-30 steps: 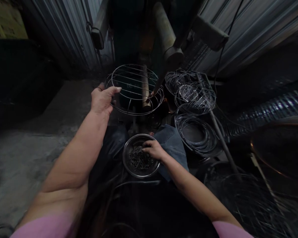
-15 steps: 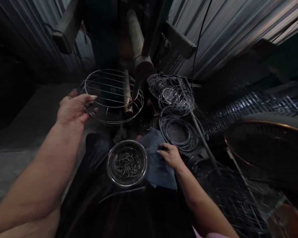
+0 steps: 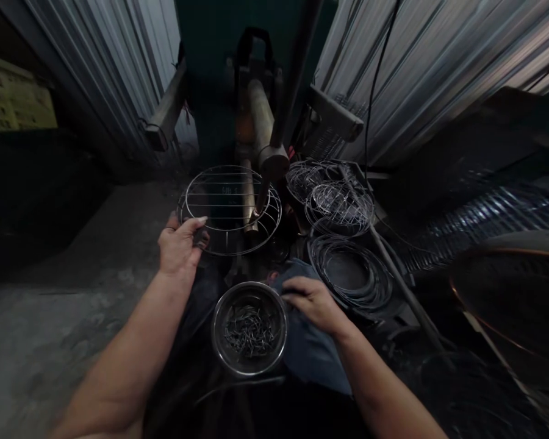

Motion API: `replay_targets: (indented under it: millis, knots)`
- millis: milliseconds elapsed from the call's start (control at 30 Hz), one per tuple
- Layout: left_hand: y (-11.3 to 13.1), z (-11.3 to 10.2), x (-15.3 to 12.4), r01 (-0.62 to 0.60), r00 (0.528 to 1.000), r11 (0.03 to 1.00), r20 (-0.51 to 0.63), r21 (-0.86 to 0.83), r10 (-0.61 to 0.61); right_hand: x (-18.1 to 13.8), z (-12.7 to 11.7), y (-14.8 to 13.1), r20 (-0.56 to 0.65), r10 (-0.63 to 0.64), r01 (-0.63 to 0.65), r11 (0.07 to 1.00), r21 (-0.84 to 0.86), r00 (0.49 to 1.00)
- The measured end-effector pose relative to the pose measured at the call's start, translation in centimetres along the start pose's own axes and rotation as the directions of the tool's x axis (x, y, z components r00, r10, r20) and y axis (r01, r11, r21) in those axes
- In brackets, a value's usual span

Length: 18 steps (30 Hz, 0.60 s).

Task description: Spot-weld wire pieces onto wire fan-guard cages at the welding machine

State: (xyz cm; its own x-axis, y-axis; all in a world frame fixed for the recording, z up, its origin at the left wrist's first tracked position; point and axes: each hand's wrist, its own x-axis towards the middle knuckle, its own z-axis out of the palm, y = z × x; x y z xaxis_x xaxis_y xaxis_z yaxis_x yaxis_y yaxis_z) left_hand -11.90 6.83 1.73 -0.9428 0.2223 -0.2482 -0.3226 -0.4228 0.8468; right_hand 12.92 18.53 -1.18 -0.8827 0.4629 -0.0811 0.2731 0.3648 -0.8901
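Note:
My left hand [image 3: 180,244] grips the left edge of a round wire rack [image 3: 219,206], thumb on top and fingers beneath. The rack has two rings, parallel bars and bent side wires. It is held around a lower metal bar [image 3: 248,189], close under the tip of a vertical machine rod. My right hand [image 3: 313,303] is at the right rim of a steel bowl [image 3: 249,371], thumb and fingers drawn together; what they hold, if anything, is too dark to make out. Short bent wire pieces [image 3: 249,332] lie in the bowl. Blue cloth [image 3: 313,347] is beneath my right hand.
A thick machine cylinder [image 3: 261,113] runs back from above the rack. To the right lie tangled wire hoops [image 3: 341,207] and a wire coil [image 3: 348,274], beside a long metal bar [image 3: 402,292]. A yellow crate [image 3: 16,97] stands at far left.
The view has shifted, so most things appear lower and further right. My right hand has moved left from over the cloth to the bowl's rim. My left hand keeps hold of the rack.

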Motion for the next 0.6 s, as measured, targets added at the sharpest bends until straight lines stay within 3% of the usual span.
replay_targets:
  millis: [100, 167, 233, 300, 367, 400, 600]
  knots:
    - [0.3, 0.1, -0.7, 0.000, 1.000, 1.000, -0.006, -0.008, 0.000, 0.7, 1.6, -0.6, 0.368, -0.052, 0.159, 0.950, -0.268, 0.928]
    - [0.4, 0.1, -0.9, 0.000, 1.000, 1.000, -0.009, -0.023, 0.000, 1.3, 2.3, -0.6, 0.441, -0.062, 0.214, 0.928, -0.305, 0.895]
    - [0.4, 0.1, -1.0, -0.010, 1.000, 0.999, 0.013, -0.032, 0.011, 2.3, 2.4, -1.1, 0.286, -0.148, 0.214, 0.953, -0.216, 0.947]
    - [0.2, 0.2, -1.0, -0.037, 0.999, 0.999, 0.036, -0.033, 0.038, 3.9, 2.1, -2.3, -0.020, -0.222, 0.221, 0.974, -0.045, 0.975]
    - [0.0, 0.4, -1.0, -0.058, 0.998, 0.998, 0.038, -0.034, 0.059, 5.7, 1.9, -3.6, -0.280, -0.222, 0.260, 0.959, 0.110, 0.934]
    - [-0.1, 0.4, -1.0, -0.060, 0.997, 0.998, 0.039, -0.037, 0.062, 6.6, 1.9, -4.1, -0.354, -0.207, 0.277, 0.947, 0.159, 0.912]
    - [-0.7, 0.8, -1.3, -0.109, 0.991, 0.992, 0.066, -0.065, 0.113, 9.1, 3.4, -4.1, -0.457, -0.062, 0.158, 0.972, 0.174, 0.888]
